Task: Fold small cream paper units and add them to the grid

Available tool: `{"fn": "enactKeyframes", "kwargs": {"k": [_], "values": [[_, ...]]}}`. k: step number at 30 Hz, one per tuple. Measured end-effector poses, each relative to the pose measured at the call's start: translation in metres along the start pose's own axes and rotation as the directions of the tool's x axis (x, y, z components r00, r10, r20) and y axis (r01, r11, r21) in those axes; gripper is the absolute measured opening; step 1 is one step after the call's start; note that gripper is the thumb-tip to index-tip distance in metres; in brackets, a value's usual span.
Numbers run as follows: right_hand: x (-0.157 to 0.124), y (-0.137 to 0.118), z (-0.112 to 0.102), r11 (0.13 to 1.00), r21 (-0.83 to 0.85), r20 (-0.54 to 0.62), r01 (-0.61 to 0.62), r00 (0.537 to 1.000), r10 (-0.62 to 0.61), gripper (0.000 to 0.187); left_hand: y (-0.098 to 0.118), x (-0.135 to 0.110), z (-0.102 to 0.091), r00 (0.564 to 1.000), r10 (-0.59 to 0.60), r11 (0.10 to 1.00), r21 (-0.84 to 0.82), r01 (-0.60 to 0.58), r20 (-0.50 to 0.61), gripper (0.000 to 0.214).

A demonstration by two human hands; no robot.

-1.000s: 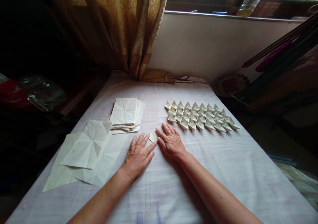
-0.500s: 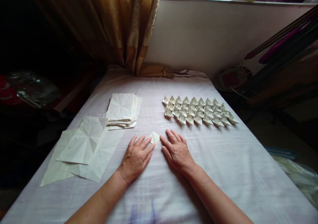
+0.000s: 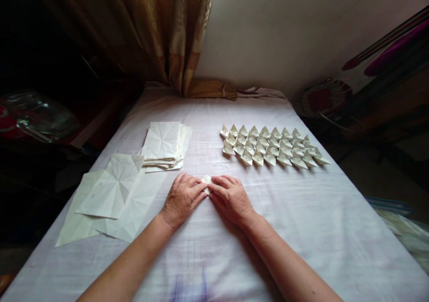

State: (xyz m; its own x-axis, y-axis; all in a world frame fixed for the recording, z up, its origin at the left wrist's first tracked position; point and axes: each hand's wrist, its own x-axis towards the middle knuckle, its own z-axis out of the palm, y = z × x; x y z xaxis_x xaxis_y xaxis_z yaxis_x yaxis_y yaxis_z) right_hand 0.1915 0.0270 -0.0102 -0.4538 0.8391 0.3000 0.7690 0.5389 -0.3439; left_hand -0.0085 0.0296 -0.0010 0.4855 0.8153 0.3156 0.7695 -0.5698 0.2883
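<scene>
A small folded piece of white paper (image 3: 207, 180) lies on the cloth-covered table between my hands, partly hidden by the fingers. My left hand (image 3: 185, 196) grips its left side, the thumb and fingers closed on it. From the other side my right hand (image 3: 233, 198) pinches the same paper, its fingertips meeting those of the left near the paper's lower edge. Beyond the right hand stand several rows of small folded paper boats (image 3: 268, 145).
A stack of creased paper squares (image 3: 163, 140) sits behind my left hand. Further left, loose creased sheets (image 3: 115, 188) overlap on the white tablecloth (image 3: 301, 230). A gold curtain (image 3: 181, 38) hangs at the far edge, beside a pale wall (image 3: 268, 38).
My right hand has moved left onto the folded paper, and its spread fingers have drawn in. The left fingers have also curled onto the paper. The camera view has tilted down slightly.
</scene>
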Motion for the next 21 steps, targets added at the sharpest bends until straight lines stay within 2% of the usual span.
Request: {"fn": "enactKeyframes", "kwargs": {"k": [12,17,21], "values": [[0.002,0.0047,0.0014,0.998,0.059,-0.048,-0.016,0.999,0.019,0.018,-0.0013,0.0027,0.0037,0.998,-0.003,1.0,0.018,0.004,-0.062,0.015],[0.0046,0.005,0.0024,0.998,0.062,-0.058,-0.025,0.998,0.028,0.018,0.001,0.0024,0.0041,0.997,-0.045,0.997,0.061,0.048,-0.061,0.017],[0.0078,0.004,0.0028,0.995,0.049,-0.048,-0.082,0.995,0.084,0.018,0.0036,0.0039,0.0034,0.994,-0.103,0.991,0.084,0.106,-0.037,0.016]]}}
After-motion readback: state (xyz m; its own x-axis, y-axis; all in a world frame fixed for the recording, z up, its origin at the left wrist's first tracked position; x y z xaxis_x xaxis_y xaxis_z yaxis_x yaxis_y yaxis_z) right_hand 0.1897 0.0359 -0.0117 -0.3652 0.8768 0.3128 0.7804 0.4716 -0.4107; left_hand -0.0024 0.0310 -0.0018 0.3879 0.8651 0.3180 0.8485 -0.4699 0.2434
